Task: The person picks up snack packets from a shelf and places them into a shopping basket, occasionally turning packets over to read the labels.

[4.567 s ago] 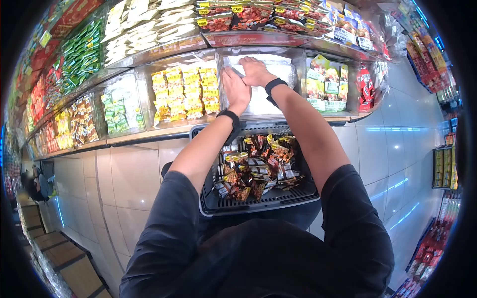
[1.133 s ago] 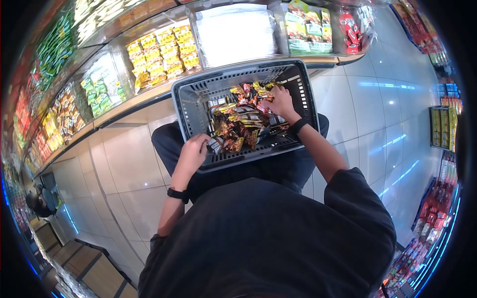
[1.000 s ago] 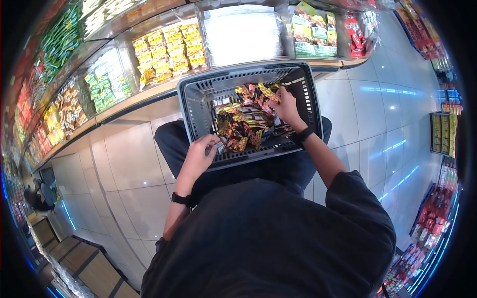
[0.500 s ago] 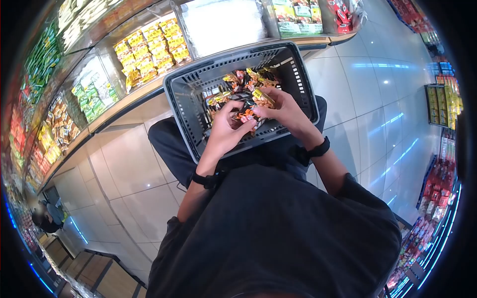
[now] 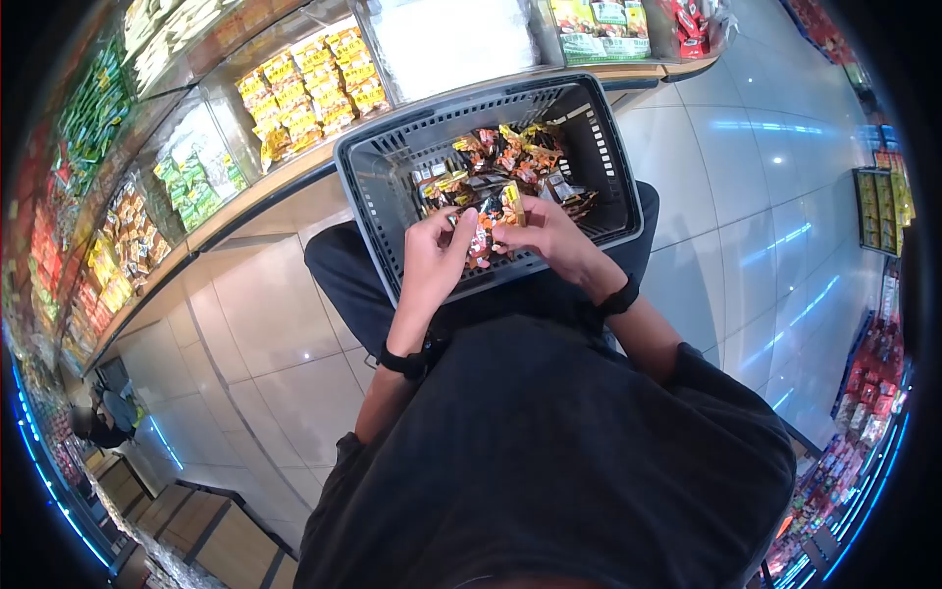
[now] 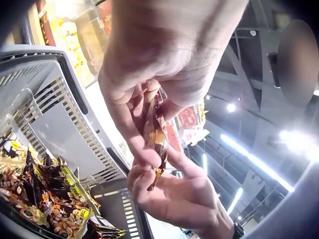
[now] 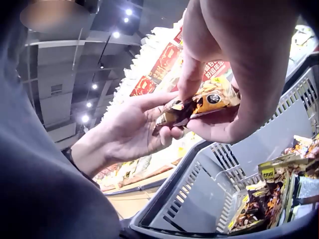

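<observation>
A small glossy snack packet point(image 5: 488, 236), dark with orange and yellow print, is held between both hands over the near side of a grey shopping basket point(image 5: 345, 187). My left hand point(image 5: 429, 263) pinches its left side with thumb and fingers. My right hand point(image 5: 561, 245) grips the other end; the right wrist view shows its thumb and fingers around the packet's yellow-orange face point(image 7: 215, 99). In the left wrist view the packet appears edge-on between the two hands. More packets point(image 5: 535, 152) of similar colours lie jumbled in the basket, partly hidden by the hands.
Beyond the basket runs a shelf edge point(image 5: 211, 231) with clear-walled bins. One bin shows a white lining point(image 5: 451, 44); beside it are yellow packets point(image 5: 312, 90) in rows. Tiled floor point(image 5: 726, 196) lies right. Another person point(image 5: 106, 417) is at the far left.
Both hands have left the white-lined bin and entered the basket, first apart, then together at the packet. The basket has turned slightly and now sits over the lap.
</observation>
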The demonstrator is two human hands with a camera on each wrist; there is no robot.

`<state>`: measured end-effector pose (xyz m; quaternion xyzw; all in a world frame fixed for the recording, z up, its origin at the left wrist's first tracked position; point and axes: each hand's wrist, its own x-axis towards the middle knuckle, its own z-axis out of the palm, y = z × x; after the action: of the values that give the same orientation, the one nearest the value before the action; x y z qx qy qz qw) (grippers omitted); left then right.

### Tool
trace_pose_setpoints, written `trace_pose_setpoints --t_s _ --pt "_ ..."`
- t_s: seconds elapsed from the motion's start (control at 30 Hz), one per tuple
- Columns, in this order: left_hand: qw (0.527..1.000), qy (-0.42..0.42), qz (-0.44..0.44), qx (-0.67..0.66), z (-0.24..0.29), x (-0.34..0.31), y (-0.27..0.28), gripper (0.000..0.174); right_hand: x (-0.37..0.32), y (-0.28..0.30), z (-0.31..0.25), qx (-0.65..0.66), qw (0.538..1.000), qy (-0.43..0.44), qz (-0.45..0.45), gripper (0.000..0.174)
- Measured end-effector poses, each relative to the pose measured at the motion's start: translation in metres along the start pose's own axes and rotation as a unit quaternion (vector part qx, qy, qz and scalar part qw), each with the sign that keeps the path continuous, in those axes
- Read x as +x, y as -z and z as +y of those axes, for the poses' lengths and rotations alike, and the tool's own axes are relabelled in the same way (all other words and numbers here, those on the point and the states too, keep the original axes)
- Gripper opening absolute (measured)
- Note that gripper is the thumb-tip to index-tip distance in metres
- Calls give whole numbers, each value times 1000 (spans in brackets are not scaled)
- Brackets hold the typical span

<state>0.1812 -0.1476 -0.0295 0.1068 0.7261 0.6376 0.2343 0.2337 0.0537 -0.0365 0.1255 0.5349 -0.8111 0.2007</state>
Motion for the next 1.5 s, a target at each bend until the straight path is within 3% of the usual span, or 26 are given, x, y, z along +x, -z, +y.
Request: trace_pose_setpoints --t_s 0.07,0.23,0.4,0.47,0.5,0.53,0.57,0.6,0.7,0.73,0.8,0.83,0.9,0.93,1.0,1.07,1.13,1.27,1.37,1.47,1.5 --pt "988 45 2 -146 8 -3 -5 30 0 -3 -2 32 998 -42 35 28" --pt "990 21 -34 -138 -3 -4 -2 22 -1 -5 -8 99 992 -81 -4 29" --pt "991 39 -53 -117 -7 -3 8 24 5 -6 -10 37 997 -69 1 36" --pt "998 2 17 -69 -7 0 14 26 10 -13 -21 3 999 -10 41 48" --pt "998 -29 57 5 -2 3 22 28 17 -9 -16 -17 992 42 117 59" --pt "990 -59 96 79 2 8 35 30 31 -3 -26 -106 981 103 123 54" --pt "978 -82 139 128 -9 16 48 26 40 5 -43 -274 939 160 135 47" --pt "962 -103 181 176 -20 26 62 22 46 1 -73 -432 865 212 143 40" --pt "906 -189 232 300 -13 60 93 14 99 -9 -108 -554 740 358 133 28" --pt "905 -188 236 298 -15 78 99 14 123 -7 -112 -556 738 359 129 28" --pt "860 -268 257 349 -25 112 110 19 166 -9 -109 -639 621 448 69 28" --pt "849 -274 268 364 -32 127 112 21 184 -9 -101 -640 619 451 64 28" --pt "841 -260 269 391 -51 152 114 26 215 -7 -82 -758 530 380 26 24" --pt "867 -220 258 365 -52 159 113 26 224 -8 -76 -758 527 384 23 24" --pt "866 -191 238 397 -53 166 109 26 237 -8 -62 -775 515 363 41 20" --pt "899 -183 202 343 -54 170 103 26 245 -3 -54 -768 542 340 30 20" --pt "893 -180 184 369 -55 169 102 29 249 3 -46 -723 584 368 28 27" --pt "904 -201 206 316 -43 166 96 38 251 10 -53 -726 604 327 -26 45" --pt "862 -343 139 347 -26 170 87 56 248 9 -61 -754 595 273 -53 55" --pt "872 -350 61 336 -17 191 77 59 243 12 -67 -759 590 265 -77 61" --pt "906 -268 32 327 -9 194 76 56 236 13 -64 -768 556 315 -40 53"
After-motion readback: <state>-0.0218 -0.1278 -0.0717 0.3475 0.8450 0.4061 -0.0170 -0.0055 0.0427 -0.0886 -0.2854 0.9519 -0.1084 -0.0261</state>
